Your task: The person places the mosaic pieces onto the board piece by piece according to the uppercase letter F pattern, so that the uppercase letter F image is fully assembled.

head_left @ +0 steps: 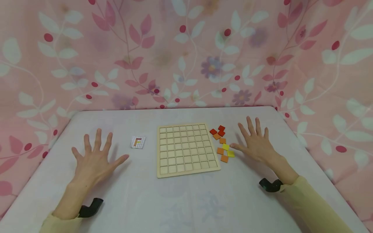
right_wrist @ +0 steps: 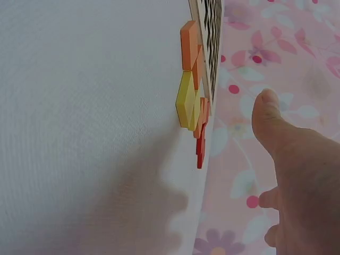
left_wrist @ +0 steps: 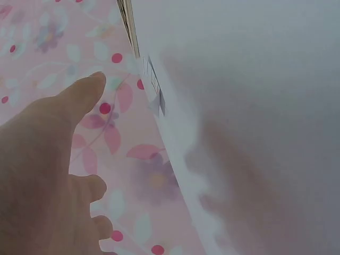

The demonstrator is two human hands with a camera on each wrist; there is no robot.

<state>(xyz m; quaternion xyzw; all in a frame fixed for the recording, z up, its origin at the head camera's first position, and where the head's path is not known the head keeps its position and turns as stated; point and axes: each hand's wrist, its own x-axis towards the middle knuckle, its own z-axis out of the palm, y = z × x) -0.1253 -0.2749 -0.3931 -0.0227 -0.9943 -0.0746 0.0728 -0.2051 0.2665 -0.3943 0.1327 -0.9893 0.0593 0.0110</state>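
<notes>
A square wooden grid board (head_left: 186, 149) lies flat in the middle of the table, its cells bare. Along its right side are scattered several small square tiles: red (head_left: 221, 133), orange (head_left: 224, 158) and yellow (head_left: 231, 153). To the board's left lies a small pattern card (head_left: 138, 142) printed with a coloured grid. My left hand (head_left: 94, 160) hovers over the table left of the card, fingers spread and holding nothing. On the other side, my right hand (head_left: 256, 142) is spread just right of the tiles, also holding nothing. In the right wrist view, a yellow tile (right_wrist: 186, 101) shows edge-on.
A white cloth covers the table (head_left: 186, 200). Behind it and at both sides hangs a pink floral curtain (head_left: 186, 58). Black straps (head_left: 91, 207) sit at both wrists, by the pale sleeves.
</notes>
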